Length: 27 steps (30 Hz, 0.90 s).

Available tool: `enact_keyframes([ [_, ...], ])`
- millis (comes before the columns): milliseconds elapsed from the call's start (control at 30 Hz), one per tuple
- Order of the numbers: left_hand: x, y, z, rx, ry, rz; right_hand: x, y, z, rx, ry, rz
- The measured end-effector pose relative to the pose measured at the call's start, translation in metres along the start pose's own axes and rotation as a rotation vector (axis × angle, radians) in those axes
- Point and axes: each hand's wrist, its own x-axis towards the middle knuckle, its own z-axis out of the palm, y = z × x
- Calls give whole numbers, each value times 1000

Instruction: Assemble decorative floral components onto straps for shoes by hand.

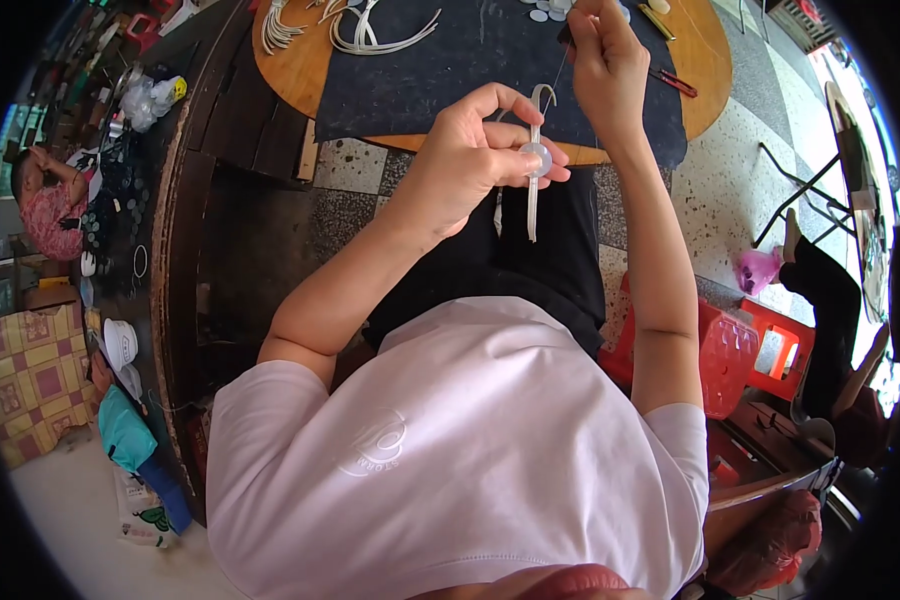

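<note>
My left hand [475,150] pinches a small white round disc [536,157] together with a thin white strap [533,205] that hangs down from my fingers. My right hand [605,65] is raised above it, fingers closed on a fine needle or thread [562,66] that runs down toward the strap's hooked top end [543,93]. Both hands are held over my lap, just in front of a round wooden table [295,60] covered by a dark cloth [470,50].
More white straps [370,30] and several small discs [545,12] lie on the cloth, with a red-handled tool [675,83] at its right. A red plastic stool [735,350] stands to my right. Another person [45,205] sits far left, and someone's leg [825,280] shows at right.
</note>
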Motion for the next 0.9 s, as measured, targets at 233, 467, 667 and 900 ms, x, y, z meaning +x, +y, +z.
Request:
enact_keyframes([
  [233,0,-2,-2,27,-1,-11,-5,8,3,20,11,6],
  [467,-1,1,1,55,-5,-45,-10,23,9,10,31,48],
  [667,0,-3,1,88,12,-44,-12,21,7,-24,53,71],
  [900,1,-10,-1,12,15,-96,-16,19,5,-85,76,82],
])
